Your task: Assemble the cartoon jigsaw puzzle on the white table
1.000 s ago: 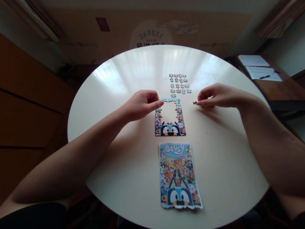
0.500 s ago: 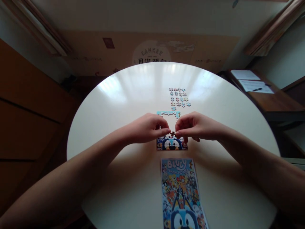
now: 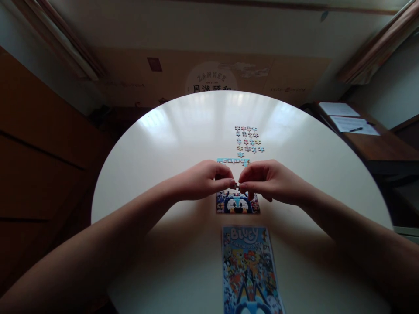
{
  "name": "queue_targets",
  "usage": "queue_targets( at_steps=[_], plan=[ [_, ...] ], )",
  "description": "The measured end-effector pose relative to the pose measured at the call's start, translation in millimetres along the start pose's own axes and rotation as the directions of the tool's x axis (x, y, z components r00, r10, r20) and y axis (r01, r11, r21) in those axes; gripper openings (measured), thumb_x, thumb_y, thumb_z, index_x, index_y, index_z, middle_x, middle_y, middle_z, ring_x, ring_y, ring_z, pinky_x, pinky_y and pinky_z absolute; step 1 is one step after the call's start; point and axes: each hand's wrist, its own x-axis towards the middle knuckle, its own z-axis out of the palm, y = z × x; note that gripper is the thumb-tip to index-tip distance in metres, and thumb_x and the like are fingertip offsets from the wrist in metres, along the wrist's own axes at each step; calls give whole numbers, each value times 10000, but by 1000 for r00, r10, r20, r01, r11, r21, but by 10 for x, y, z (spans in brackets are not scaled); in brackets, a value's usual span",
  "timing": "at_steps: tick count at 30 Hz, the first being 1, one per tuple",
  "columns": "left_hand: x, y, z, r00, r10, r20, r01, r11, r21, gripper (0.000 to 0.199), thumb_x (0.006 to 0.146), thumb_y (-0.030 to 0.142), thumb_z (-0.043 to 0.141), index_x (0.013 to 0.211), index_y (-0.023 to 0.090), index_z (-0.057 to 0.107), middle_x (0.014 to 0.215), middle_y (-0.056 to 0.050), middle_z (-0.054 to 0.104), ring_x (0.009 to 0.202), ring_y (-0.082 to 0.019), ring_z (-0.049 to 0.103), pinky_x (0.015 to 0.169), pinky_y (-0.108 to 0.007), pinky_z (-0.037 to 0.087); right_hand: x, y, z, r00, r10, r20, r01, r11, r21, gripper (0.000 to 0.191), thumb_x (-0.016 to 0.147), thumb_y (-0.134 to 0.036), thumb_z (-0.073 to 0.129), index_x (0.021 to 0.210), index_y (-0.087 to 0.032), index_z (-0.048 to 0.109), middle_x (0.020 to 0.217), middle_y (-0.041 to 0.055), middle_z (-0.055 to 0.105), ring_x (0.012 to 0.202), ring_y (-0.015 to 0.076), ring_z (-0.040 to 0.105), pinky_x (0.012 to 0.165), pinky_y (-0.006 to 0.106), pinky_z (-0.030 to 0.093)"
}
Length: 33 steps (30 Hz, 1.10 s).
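Observation:
One small dark jigsaw piece point(image 3: 237, 186) is held between the fingertips of my left hand point(image 3: 212, 178) and my right hand point(image 3: 269, 179). Both hands are closed in a pinch, with the piece mostly covered by the fingers. Beneath them lies a partly assembled jigsaw puzzle point(image 3: 238, 205). A blue dog face fills its near part, and a light blue strip with lettering forms its far edge. The hands hide much of its middle and sides. Beyond it, several loose jigsaw pieces point(image 3: 247, 141) lie in rough rows.
A printed Bluey picture sheet point(image 3: 250, 266) lies on the white oval table point(image 3: 157, 161), nearer to me than the puzzle. To the right, papers point(image 3: 353, 124) and a pen point(image 3: 356, 129) rest on a brown wooden surface point(image 3: 376, 144).
My fingertips have come slightly closer together around the piece, which shows less than before. The whole scene sits a little lower in view as the camera has tilted up.

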Motion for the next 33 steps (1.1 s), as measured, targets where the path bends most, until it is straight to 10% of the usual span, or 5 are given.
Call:
queue_targets(
  at_steps=[6, 11, 20, 33],
  plan=[
    [10, -2, -27, 996, -82, -35, 81, 996, -42, 283, 882, 392, 594, 840, 151, 738, 757, -25, 689, 733, -162, 590, 659, -281, 421, 1, 57, 38, 862, -504, -52, 434, 789, -435, 66, 891, -215, 718, 948, -189, 737, 935, 45, 754, 794, 125, 699, 614, 218, 556],
    [9, 5, -23, 994, -110, -11, 110, 994, -14, 286, 885, 399, 593, 832, 157, 735, 747, -23, 692, 719, -161, 589, 636, -277, 398, -10, 119, 29, 761, -646, 67, 547, 581, -603, 89, 933, -177, 668, 980, -197, 741, 992, 48, 772, 856, 140, 728, 757, 274, 599],
    [-91, -73, -176, 991, 17, -132, 36, 919, 392, 188, 884, 335, 620, 855, 205, 751, 850, -34, 732, 747, -167, 604, 655, -290, 385, 26, 190, 75, 833, -533, 145, 471, 549, -690, 157, 980, -261, 600, 997, -241, 755, 1022, 26, 786, 849, 164, 727, 715, 306, 563],
    [-41, -85, -75, 999, -18, -42, 35, 887, 460, 104, 805, 270, 648, 809, 205, 729, 831, -32, 716, 748, -175, 593, 615, -285, 359, 64, 200, 102, 851, -476, 222, 459, 470, -754, 211, 1014, -283, 545, 1028, -256, 754, 1046, 2, 778, 877, 175, 688, 742, 321, 536]
  ],
)
